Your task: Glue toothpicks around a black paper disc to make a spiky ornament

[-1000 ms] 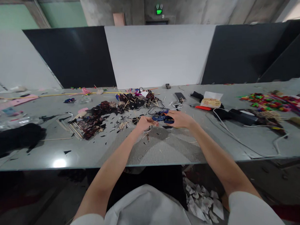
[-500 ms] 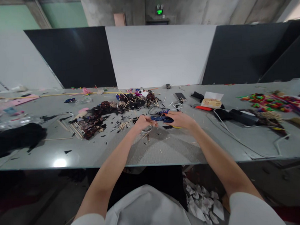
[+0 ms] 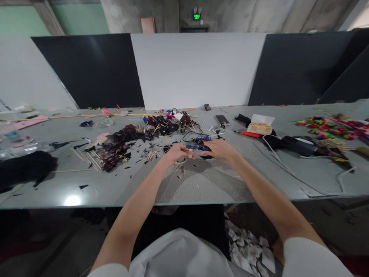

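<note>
Near the middle of the table, my left hand (image 3: 176, 152) is closed, its fingertips pinched together around something small that I cannot make out. Facing it, my right hand (image 3: 219, 148) is closed round a dark blue tool (image 3: 196, 147), which reaches across to the left fingertips; its exact kind is unclear. Just behind the hands lies a black cord (image 3: 189, 135), beside another blue-and-orange part. Bundles of thin wooden sticks (image 3: 151, 154) and dark fabric scraps lie left of my left hand. A white ring-shaped piece shows partly beneath the fingers.
Dark patterned fabric (image 3: 114, 153) and sticks (image 3: 91, 160) are heaped on the left, with a black cloth (image 3: 24, 170) farther out. A phone (image 3: 222, 120) lies behind my right hand. To the right are an orange-handled tool (image 3: 250, 133), a white cable (image 3: 290, 177) and colourful pieces (image 3: 319, 125).
My right hand has turned slightly and shifted its grip on the blue tool, and an orange part now shows by its fingers. The left hand stays nearly in place.
</note>
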The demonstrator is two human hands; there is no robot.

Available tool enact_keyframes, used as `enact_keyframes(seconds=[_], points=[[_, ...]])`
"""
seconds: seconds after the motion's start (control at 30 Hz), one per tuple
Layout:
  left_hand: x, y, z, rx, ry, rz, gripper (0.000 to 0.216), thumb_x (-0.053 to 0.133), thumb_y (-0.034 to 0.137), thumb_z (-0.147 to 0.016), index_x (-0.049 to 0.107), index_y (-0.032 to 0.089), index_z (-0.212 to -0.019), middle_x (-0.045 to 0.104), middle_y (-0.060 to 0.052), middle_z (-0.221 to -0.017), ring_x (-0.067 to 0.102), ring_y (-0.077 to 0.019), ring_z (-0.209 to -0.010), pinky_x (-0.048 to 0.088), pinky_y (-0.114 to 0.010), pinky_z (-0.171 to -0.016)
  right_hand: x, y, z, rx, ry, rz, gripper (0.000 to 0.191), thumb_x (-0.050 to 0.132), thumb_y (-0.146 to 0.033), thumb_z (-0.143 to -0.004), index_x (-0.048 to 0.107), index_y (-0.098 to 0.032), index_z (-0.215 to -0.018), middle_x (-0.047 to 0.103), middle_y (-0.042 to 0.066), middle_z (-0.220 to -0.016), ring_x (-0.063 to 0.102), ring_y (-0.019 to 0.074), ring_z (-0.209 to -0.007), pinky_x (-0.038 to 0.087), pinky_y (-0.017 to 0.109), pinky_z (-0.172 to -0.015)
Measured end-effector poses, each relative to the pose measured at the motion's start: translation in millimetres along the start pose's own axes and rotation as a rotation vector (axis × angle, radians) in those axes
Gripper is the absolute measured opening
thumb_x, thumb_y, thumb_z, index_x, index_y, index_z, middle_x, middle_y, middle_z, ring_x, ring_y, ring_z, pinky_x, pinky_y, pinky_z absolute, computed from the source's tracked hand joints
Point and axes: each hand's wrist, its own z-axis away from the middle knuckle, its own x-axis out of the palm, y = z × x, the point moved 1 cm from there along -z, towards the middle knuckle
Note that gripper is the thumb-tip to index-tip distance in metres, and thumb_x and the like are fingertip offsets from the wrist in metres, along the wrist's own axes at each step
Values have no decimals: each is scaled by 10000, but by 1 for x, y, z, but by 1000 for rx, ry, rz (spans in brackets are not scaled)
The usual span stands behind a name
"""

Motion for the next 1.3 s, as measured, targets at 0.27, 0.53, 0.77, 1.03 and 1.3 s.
enact_keyframes(seconds=[0.27, 0.53, 0.77, 1.03, 1.3], points=[[2, 1, 2, 3, -1, 19, 299, 957, 162, -507, 742, 100, -705, 764, -75, -752, 760, -238, -764, 609, -448, -902, 3, -4, 1, 57, 15, -45, 531, 241, -452, -1114, 702, -195, -1054, 778, 109, -1040, 722, 263, -977, 431, 312, -772], [-2, -8, -5, 45, 68, -5, 490, 977, 262, -584, 664, 138, -940, 796, -91, -817, 784, -237, -731, 597, -398, -850, 8, 1, -2, 92, 8, -45, 539, 241, -444, -1113, 713, -182, -1109, 780, 129, -1072, 725, 252, -979, 441, 301, -777], [-5, -7, -5, 50, 121, -55, 700, 982, 291, -603, 502, 196, -1103, 801, -78, -779, 790, -243, -688, 574, -369, -815, 9, 2, -3, 101, -1, -38, 573, 225, -462, -1111, 726, -184, -1110, 782, 133, -1082, 730, 262, -982, 446, 301, -767], [-2, -4, -2, 38, 131, -89, 699, 957, 281, -643, 500, 184, -1164, 806, -97, -802, 795, -266, -709, 567, -374, -819, 10, 2, -4, 141, -17, -32, 670, 173, -497, -1103, 758, -171, -1092, 787, 160, -1007, 736, 287, -916, 471, 330, -779], [2, 3, 3, 17, 129, -77, 686, 957, 267, -654, 501, 177, -1158, 806, -121, -802, 791, -272, -707, 571, -400, -836, 10, 2, -4, 176, -28, -19, 685, 166, -486, -1102, 772, -170, -1050, 784, 175, -973, 742, 287, -908, 494, 348, -812]])
